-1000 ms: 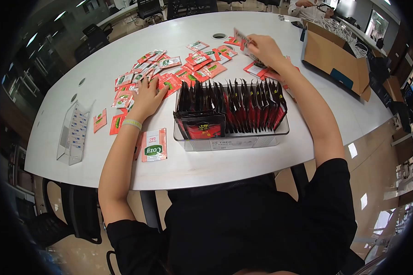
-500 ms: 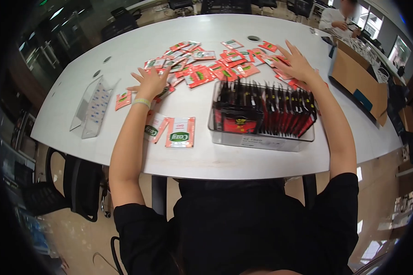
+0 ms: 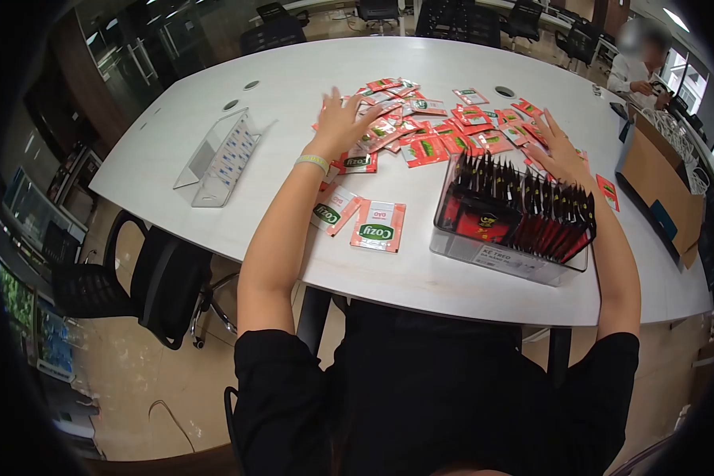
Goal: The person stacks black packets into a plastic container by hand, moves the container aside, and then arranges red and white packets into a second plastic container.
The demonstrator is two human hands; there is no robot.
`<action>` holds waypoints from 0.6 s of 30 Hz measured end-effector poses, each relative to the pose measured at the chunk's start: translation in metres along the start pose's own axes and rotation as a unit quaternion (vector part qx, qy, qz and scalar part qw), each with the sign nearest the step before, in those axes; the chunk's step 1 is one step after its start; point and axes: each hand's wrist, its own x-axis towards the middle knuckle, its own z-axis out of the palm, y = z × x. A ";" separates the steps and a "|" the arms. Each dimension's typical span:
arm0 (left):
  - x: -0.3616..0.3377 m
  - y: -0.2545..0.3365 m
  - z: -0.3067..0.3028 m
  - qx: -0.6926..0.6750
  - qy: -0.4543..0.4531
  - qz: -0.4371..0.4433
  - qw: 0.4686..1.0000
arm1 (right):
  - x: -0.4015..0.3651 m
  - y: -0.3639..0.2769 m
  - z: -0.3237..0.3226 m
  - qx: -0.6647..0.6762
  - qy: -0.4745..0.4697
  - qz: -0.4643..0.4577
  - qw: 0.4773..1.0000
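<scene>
A spread pile of red-and-white Cozy sachets [image 3: 426, 151] lies across the middle of the white table. My left hand [image 3: 339, 129], with a pale wristband, rests at the pile's left edge, its fingers apart over the sachets. At the right edge, my right hand [image 3: 562, 152] lies with fingers stretched out, touching sachets. Two Cozy sachets, one of them flat and face up [image 3: 378, 226], lie nearer to me. Beside my right forearm is a clear plastic bin [image 3: 484, 258] with a row of black-and-red packets [image 3: 523, 210] standing in it.
On the left stands a clear acrylic holder [image 3: 218, 163] with a blue-patterned side. An open cardboard box [image 3: 658, 186] with white cables sits at the right. One stray red sachet [image 3: 607, 192] lies by my right forearm. Another person [image 3: 641, 67] sits at the far right.
The view has swung left, so everything appears farther right. My left hand has moved inward against the pile, and the sachet formerly left of my forearm no longer shows there. The right fingers reach less far.
</scene>
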 end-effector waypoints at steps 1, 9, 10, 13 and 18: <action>-0.002 -0.002 -0.002 0.010 0.083 -0.128 0.988 | 0.002 0.004 0.004 -0.002 0.033 -0.019 0.999; -0.020 -0.099 -0.002 0.030 0.060 -0.382 0.922 | 0.011 0.046 0.001 -0.087 0.095 0.359 0.924; -0.022 -0.088 0.001 0.054 0.008 -0.361 0.931 | 0.007 0.093 0.017 -0.199 0.012 0.292 0.935; -0.017 -0.064 -0.001 0.066 -0.101 -0.298 0.947 | 0.005 0.102 0.035 -0.244 -0.095 0.196 0.945; -0.026 -0.038 -0.013 0.051 -0.100 -0.192 0.975 | 0.020 0.030 0.018 0.186 0.031 0.144 0.972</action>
